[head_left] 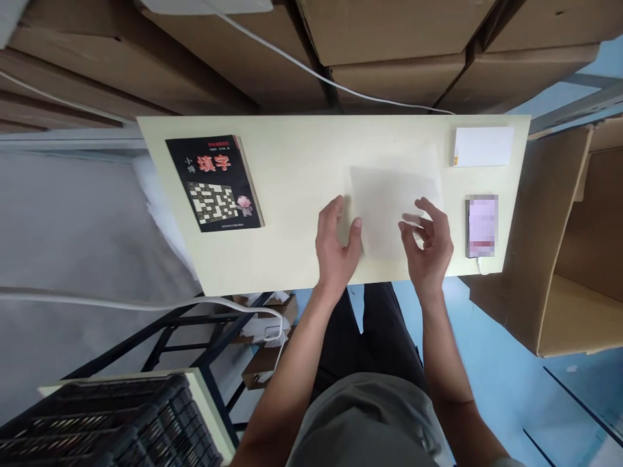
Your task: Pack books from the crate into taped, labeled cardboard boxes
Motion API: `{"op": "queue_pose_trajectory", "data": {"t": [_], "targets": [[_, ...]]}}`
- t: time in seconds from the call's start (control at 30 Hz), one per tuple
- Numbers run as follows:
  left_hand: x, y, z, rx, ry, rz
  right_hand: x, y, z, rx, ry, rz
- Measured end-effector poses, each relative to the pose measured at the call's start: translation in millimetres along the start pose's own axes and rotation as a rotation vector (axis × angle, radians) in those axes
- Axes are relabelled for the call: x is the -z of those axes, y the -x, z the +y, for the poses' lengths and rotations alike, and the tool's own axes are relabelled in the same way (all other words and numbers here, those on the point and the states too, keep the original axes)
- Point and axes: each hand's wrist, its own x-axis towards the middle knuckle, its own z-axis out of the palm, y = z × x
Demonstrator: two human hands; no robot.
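Observation:
A thin, whitish, see-through sheet lies on the pale tabletop; whether it is paper or plastic I cannot tell. At its left edge is my left hand, its thumb and fingers apart with nothing between them. My right hand hovers over the sheet's right part, fingers loosely curved and thumb apart from the index finger. No object shows in it. Whether either hand touches the sheet is unclear.
On the table's left lies a black crossword book. A white box and a phone with a cable are at the right. Cardboard boxes line the back; an open carton stands right, a black crate lower left.

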Motion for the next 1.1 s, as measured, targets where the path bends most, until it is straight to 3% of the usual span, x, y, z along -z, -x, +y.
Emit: {"op": "queue_pose_trajectory", "data": {"t": [0.1, 0.2, 0.3, 0.4, 0.53, 0.7, 0.87, 1.0, 1.1], "targets": [[21.5, 3, 13, 0.128, 0.230, -0.066, -22, 9, -32, 0.070, 0.046, -0.130], [42.2, 1, 19, 0.257, 0.391, -0.043, -58, 18, -52, 0.136, 0.070, -0.286], [61.8, -5, 14, 0.315, 0.455, -0.002, -92, 29, -59, 0.189, 0.101, -0.419], [78.5, -14, 0, 0.364, 0.474, 0.025, -108, 39, -58, 0.218, 0.111, -0.483], [91.6, -24, -31, 0.341, 0.420, 0.094, -101, 32, -43, 0.200, 0.170, -0.444], [92.1, -32, -57, 0.263, 0.180, 0.219, -82, -12, 9, 0.217, 0.529, -0.312], [91.4, -46, -62, 0.213, -0.041, 0.241, -67, -31, 54, 0.227, 0.764, -0.238], [94.1, -58, -64, 0.165, -0.168, 0.224, -66, -19, 62, 0.153, 0.759, -0.232], [86.8, -59, -59, 0.041, -0.204, 0.228, -70, -9, 62, 0.121, 0.740, -0.219]]}}
